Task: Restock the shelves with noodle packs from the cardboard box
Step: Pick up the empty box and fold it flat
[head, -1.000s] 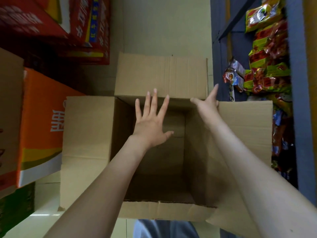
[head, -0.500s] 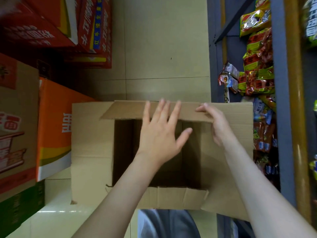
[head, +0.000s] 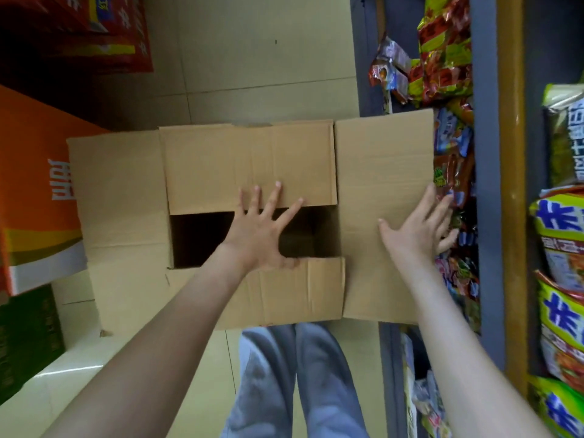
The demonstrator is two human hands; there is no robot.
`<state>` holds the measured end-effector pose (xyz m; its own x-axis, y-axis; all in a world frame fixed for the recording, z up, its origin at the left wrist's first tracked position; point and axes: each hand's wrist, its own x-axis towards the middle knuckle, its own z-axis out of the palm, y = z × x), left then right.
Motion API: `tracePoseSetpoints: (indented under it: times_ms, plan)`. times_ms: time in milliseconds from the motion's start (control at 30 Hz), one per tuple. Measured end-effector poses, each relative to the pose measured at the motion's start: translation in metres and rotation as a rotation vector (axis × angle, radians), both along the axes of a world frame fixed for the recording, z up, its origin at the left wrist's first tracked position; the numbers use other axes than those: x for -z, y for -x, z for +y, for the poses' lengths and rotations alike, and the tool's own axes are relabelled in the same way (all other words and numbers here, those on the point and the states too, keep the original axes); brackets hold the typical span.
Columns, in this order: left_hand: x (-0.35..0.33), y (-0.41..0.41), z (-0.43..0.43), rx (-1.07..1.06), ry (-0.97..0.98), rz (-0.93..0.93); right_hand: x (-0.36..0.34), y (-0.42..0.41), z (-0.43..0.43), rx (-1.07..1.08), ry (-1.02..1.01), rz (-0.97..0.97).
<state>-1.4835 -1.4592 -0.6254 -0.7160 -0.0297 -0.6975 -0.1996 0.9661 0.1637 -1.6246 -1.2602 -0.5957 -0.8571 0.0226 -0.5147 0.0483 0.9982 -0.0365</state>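
Observation:
The brown cardboard box [head: 126,200] stands on the floor in front of me. Its far and near flaps are folded in, leaving a dark gap between them; I see no packs inside. My left hand [head: 262,232] lies flat with spread fingers, fingertips on the far flap and palm over the gap. My right hand [head: 420,229] rests open on the outspread right flap near its edge. Noodle packs [head: 565,235] fill the shelves on the right, with more packs [head: 442,58] on the lower shelf.
Orange [head: 34,197], red [head: 79,30] and green [head: 25,339] cartons are stacked on the left. The blue-grey shelf upright [head: 488,184] and an orange shelf edge [head: 512,184] run along the right. My grey trousers [head: 294,380] are below the box. Tiled floor [head: 252,58] lies beyond.
The far flap has been folded down over the opening by my left hand. My right hand moved from the box's far corner onto the right flap. The view shifted towards the shelves.

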Motion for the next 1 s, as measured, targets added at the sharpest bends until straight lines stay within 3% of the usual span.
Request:
tracePoseSetpoints:
  times_ms: [167,300,433,567,733,800,900,1000]
  plan:
    - [0.015,-0.007,0.021,-0.051,0.123,0.069,-0.02,-0.006,0.009,0.094,0.157,0.093]
    - [0.019,-0.013,0.028,-0.105,0.144,0.088,-0.057,-0.038,-0.001,-0.133,0.417,0.179]
    - [0.017,-0.022,0.034,-0.265,0.119,0.143,-0.047,-0.098,-0.036,-0.368,0.682,-0.126]
    - [0.026,-0.065,0.029,-0.518,0.145,0.208,0.001,-0.141,-0.064,-0.474,0.546,-0.235]
    - [0.035,-0.134,0.012,-0.702,0.25,0.271,0.055,-0.173,-0.084,-0.684,0.234,-0.323]
    - [0.039,-0.16,0.002,-0.725,0.264,0.219,0.067,-0.179,-0.087,-0.689,0.168,-0.286]
    - [0.048,-0.198,-0.009,-0.574,0.277,0.14,0.077,-0.187,-0.088,-0.705,0.112,-0.215]
    - [0.049,-0.217,-0.019,-0.631,0.26,0.144,0.082,-0.191,-0.089,-0.719,0.063,-0.2]
